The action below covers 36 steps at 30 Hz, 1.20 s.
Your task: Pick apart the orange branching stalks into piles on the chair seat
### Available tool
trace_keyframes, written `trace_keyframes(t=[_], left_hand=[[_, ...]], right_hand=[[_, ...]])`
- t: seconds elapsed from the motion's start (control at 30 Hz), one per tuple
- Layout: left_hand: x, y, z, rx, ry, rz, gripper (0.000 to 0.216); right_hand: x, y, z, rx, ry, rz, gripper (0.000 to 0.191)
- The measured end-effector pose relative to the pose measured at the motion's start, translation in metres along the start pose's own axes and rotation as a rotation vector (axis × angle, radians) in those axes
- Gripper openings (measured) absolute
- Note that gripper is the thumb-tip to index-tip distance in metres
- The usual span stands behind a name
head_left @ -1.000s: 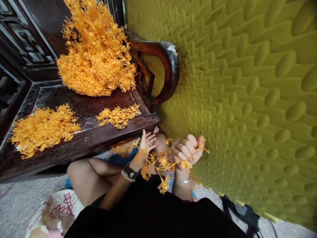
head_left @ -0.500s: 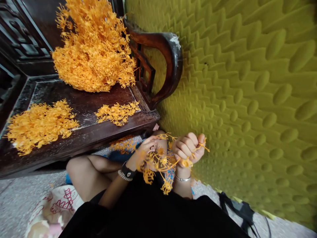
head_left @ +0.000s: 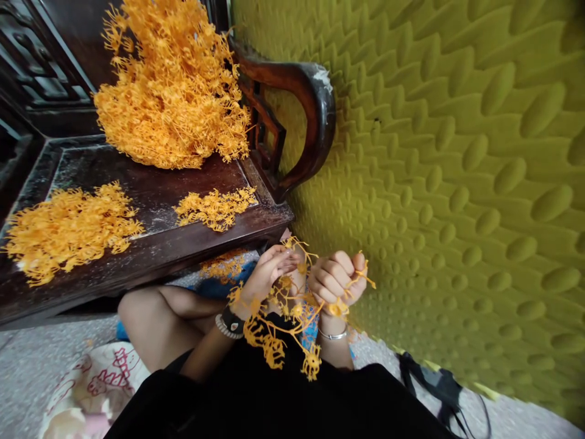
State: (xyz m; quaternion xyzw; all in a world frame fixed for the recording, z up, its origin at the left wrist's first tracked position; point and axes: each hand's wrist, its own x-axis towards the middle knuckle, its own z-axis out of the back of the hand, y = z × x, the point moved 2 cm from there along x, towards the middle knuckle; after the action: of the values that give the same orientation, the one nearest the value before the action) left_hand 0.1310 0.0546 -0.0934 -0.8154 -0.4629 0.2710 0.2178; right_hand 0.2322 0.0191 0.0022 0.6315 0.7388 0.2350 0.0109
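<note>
My right hand point(head_left: 337, 281) is closed in a fist around an orange plastic flower spray point(head_left: 292, 329), whose stem end sticks out past the thumb. Thin branches with spiky flower heads hang from the fist across my lap and toward the other wrist. My left hand point(head_left: 269, 274) is beside it, fingers bent and drawn together at the upper branches, apparently pinching one; the exact contact is partly hidden. On the dark wooden bench point(head_left: 150, 238) lie a large heap of orange sprays point(head_left: 171, 97), a medium pile point(head_left: 73, 228) at left and a small pile point(head_left: 216, 208) near the front edge.
A curved wooden armrest point(head_left: 315, 122) rises at the bench's right end. The yellow-green embossed wall point(head_left: 439, 201) stands close on the right. Orange pieces point(head_left: 223, 266) lie below the bench. A printed white bag point(head_left: 98, 387) and a black strap point(head_left: 434, 387) lie on the floor.
Both hands have shifted slightly to the left in view. The hanging branches have swung down and left, and the left fingers have drawn closer together at the upper branches.
</note>
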Motion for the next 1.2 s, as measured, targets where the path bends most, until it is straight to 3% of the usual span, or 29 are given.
trace_keyframes(t=[0.37, 0.53, 0.67, 0.77, 1.0, 1.1, 1.2], left_hand=[[0.010, 0.008, 0.012, -0.103, -0.368, -0.020, 0.031], [0.005, 0.013, 0.013, -0.153, -0.254, 0.211, 0.031], [0.002, 0.014, 0.014, -0.148, -0.192, 0.234, 0.013], [0.000, 0.018, 0.016, -0.126, -0.155, 0.246, 0.012], [-0.004, 0.008, 0.018, 0.064, -0.120, 0.076, 0.031], [-0.015, -0.010, 0.019, 0.260, -0.085, 0.023, 0.036], [-0.034, -0.038, 0.027, 0.494, -0.052, -0.070, 0.033]], right_hand=[[0.003, -0.021, -0.022, 0.383, 0.319, -0.188, 0.043], [0.006, -0.027, -0.024, 0.383, 0.338, -0.242, 0.043], [0.006, -0.027, -0.023, 0.374, 0.339, -0.254, 0.044], [0.005, -0.025, -0.022, 0.354, 0.328, -0.251, 0.045], [0.006, -0.016, -0.020, 0.175, 0.291, -0.198, 0.045], [0.007, 0.006, -0.017, -0.077, 0.208, -0.081, 0.047], [0.004, 0.044, -0.011, -0.422, 0.024, 0.123, 0.054]])
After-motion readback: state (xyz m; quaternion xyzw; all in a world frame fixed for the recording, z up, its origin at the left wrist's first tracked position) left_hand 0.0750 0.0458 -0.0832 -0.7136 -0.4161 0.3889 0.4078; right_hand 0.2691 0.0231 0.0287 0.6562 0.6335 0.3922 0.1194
